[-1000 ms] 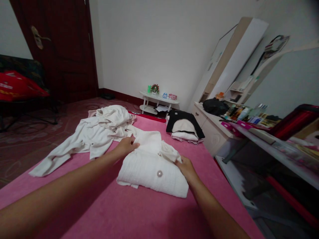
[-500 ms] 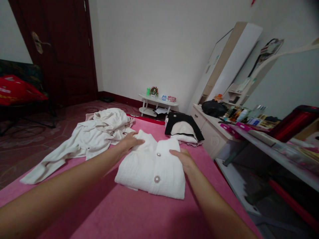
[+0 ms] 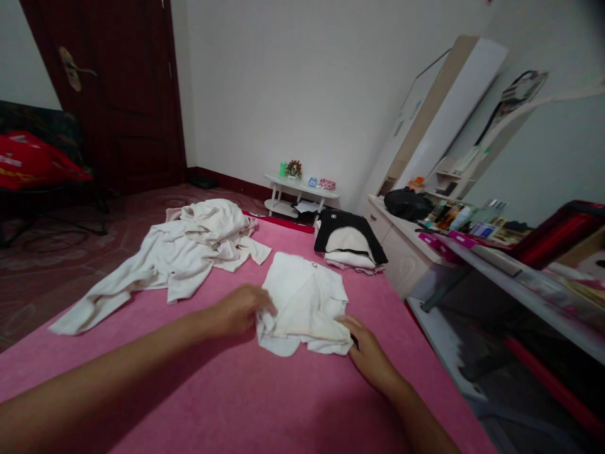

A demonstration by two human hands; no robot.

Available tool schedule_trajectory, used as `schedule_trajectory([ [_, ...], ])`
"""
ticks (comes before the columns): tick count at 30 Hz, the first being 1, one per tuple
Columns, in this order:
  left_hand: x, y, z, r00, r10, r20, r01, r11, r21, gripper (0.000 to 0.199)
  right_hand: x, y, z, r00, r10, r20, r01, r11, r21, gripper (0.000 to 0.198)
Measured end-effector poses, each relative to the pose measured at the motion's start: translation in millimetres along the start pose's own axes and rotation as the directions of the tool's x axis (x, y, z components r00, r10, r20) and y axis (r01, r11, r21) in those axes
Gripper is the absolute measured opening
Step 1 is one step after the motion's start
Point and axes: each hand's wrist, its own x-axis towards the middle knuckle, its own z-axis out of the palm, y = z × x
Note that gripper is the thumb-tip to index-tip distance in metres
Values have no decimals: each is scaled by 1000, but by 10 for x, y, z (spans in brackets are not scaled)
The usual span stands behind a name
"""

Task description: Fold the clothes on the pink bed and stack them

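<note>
A white buttoned shirt (image 3: pixel 307 296) lies folded into a compact bundle on the pink bed cover (image 3: pixel 227 391). One round button shows near its far edge, and its near edge is uneven. At the shirt's left side my left hand (image 3: pixel 243 309) is closed on the cloth, fingers curled down. My right hand (image 3: pixel 371 353) grips the near right corner, its thumb over the fabric and its other fingers partly hidden. A small dark thing shows beside the right fingers; I cannot make out what it is.
Loose white clothes (image 3: pixel 189 246) lie heaped at the far left of the bed, a sleeve trailing toward me. A folded stack with a black garment (image 3: pixel 352 230) on top sits at the far right. Beside the bed stand a cluttered dresser (image 3: pixel 401 236) and a glass-topped desk (image 3: pixel 529 284).
The far part of the shirt has been folded over toward me, making the bundle smaller and hiding one button. Both hands have come nearer with the cloth.
</note>
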Motion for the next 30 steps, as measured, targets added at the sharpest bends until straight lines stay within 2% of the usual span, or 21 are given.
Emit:
schedule_trajectory([
  [2,-182,7,140,996,-67,60,68,998,-14,55,-183,156,7,996,90,-9,-89,993,71,27],
  [5,-193,108,104,973,-212,87,219,973,-77,42,-240,179,-10,952,202,-228,-174,975,139,24],
  [7,-98,190,29,951,-296,87,304,947,-100,29,-194,108,27,940,146,-310,-122,988,95,30],
  [9,1,253,-1,940,-335,62,340,936,-97,28,-145,30,105,968,33,-249,-36,999,-9,38],
  [11,80,291,24,943,-329,48,332,941,-59,29,-119,-23,181,992,-35,-121,23,995,-99,33],
  [13,160,323,70,949,-313,43,313,950,-2,28,-115,-55,211,996,-67,-58,58,988,-142,27],
  [17,432,423,105,973,-223,-59,225,974,35,26,-120,-149,139,971,-162,-175,131,976,-177,31],
  [18,525,446,107,977,-189,-101,193,981,28,26,-120,-186,120,966,-186,-177,150,969,-198,29],
  [20,712,459,134,976,-136,-172,142,990,21,27,-126,-269,113,978,-193,-83,164,949,-270,23],
  [23,915,354,278,967,-146,-207,166,983,82,40,-138,-409,150,986,-62,153,119,909,-399,12],
  [25,963,213,439,965,-209,-160,236,956,173,69,-113,-520,155,964,72,256,56,885,-462,17],
  [27,949,65,617,960,-272,-73,281,923,261,96,-19,-646,127,947,173,272,-12,863,-506,35],
  [28,929,3,698,956,-290,-35,288,912,293,103,60,-706,109,953,181,243,-34,860,-509,39],
  [30,883,-81,822,953,-302,-4,287,900,328,104,279,-781,96,989,96,110,-32,878,-478,36],
])
